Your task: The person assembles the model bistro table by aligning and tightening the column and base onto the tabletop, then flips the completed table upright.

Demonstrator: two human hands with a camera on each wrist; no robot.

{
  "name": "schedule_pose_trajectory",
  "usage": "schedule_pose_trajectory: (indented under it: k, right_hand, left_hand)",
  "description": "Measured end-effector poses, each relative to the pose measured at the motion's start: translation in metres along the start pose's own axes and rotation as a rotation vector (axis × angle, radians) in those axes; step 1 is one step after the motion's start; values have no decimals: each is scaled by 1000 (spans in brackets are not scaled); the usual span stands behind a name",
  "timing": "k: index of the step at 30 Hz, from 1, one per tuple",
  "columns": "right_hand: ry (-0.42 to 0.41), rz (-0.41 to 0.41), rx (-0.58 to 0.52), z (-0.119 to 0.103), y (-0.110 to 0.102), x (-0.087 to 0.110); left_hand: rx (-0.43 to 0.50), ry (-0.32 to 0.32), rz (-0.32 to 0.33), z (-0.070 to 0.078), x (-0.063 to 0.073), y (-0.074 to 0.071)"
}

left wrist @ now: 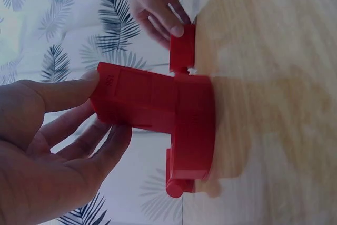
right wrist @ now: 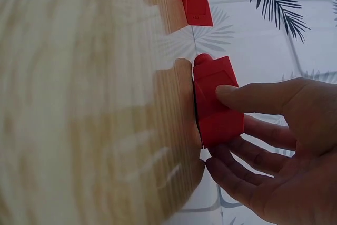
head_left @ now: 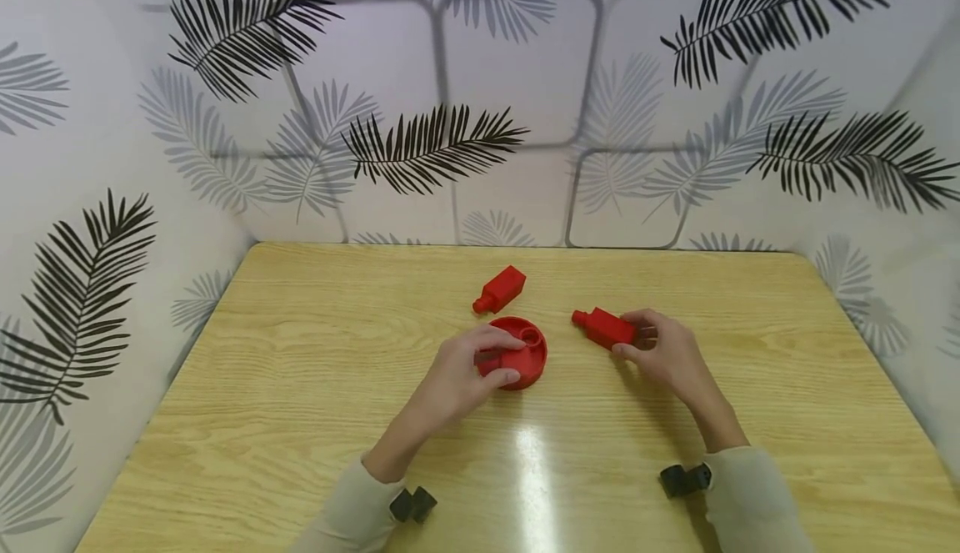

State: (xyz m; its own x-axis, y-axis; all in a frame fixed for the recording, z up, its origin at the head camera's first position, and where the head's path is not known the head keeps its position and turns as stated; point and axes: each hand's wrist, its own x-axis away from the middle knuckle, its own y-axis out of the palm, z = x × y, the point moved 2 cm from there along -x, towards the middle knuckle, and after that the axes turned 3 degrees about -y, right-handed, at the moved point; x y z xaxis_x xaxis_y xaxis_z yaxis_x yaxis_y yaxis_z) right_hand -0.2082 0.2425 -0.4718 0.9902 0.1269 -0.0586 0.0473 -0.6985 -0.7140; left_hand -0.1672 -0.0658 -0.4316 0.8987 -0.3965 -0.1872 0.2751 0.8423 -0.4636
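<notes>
A round red base (head_left: 538,367) with raised walls and a small ring-shaped socket (head_left: 530,336) sits on the table. From it rises a red rectangular block (left wrist: 138,97), its lower end hidden by the base's wall. My left hand (head_left: 456,374) pinches the block's upper end between thumb and fingers. To the right, my right hand (head_left: 667,354) grips the rear end of a red bottle-shaped piece (head_left: 609,329) with thumb and fingers. That piece lies along the tabletop, its narrow knobbed neck pointing left toward the base.
Behind the base lies another red bottle-shaped piece (head_left: 502,289), neck toward the near left. The light wood-grain table (head_left: 300,369) ends at a leaf-patterned backdrop (head_left: 517,77). Dark wrist-camera mounts (head_left: 412,505) sit at both cuffs.
</notes>
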Motion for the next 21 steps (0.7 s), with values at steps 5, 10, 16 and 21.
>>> schedule_pose_trajectory:
  k: [5,10,16,21]
  right_hand:
    - [5,27,-33,-2,-3,1]
    - [-46,75,-145,-7,-7,1]
    - [-126,151,-288,-17,-7,3]
    - [-173,168,-381,-27,-6,5]
  left_hand:
    - [104,-82,-100,-3,0,-12]
    - [124,-112,-85,-6,-2,-15]
    - [-39,-139,25,-3,-4,-4]
    - [-21,-181,96,-5,-2,-4]
